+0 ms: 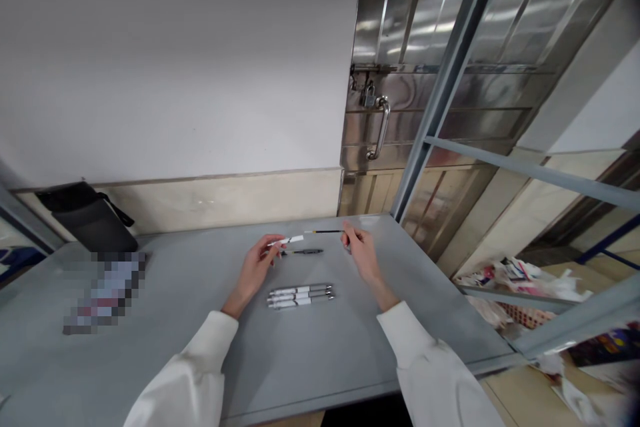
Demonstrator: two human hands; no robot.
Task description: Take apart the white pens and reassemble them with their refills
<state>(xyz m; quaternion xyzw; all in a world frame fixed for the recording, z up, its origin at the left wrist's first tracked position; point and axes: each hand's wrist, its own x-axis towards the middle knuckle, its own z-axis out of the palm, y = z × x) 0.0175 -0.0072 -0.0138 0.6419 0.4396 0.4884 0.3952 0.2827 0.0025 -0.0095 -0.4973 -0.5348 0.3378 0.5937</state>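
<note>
Between the fingers of my left hand (260, 257) is a white pen barrel (293, 239), its far end pointing right. My right hand (359, 247) pinches a thin dark pen refill (327, 231), whose pale end points left toward the barrel. A small gap shows between refill and barrel. On the table just below the left fingertips lies a dark pen part (311, 251). Nearer to me, several white and grey pens (300, 296) lie side by side, tips of silver to the right.
The grey table (320, 360) meets a wall at the back. A black pouch (90, 217) and a blurred-out flat object (107, 293) are at the left. Metal frame posts (445, 100) rise at the right, beside a padlocked steel door (400, 113) and a basket with bags (525, 290).
</note>
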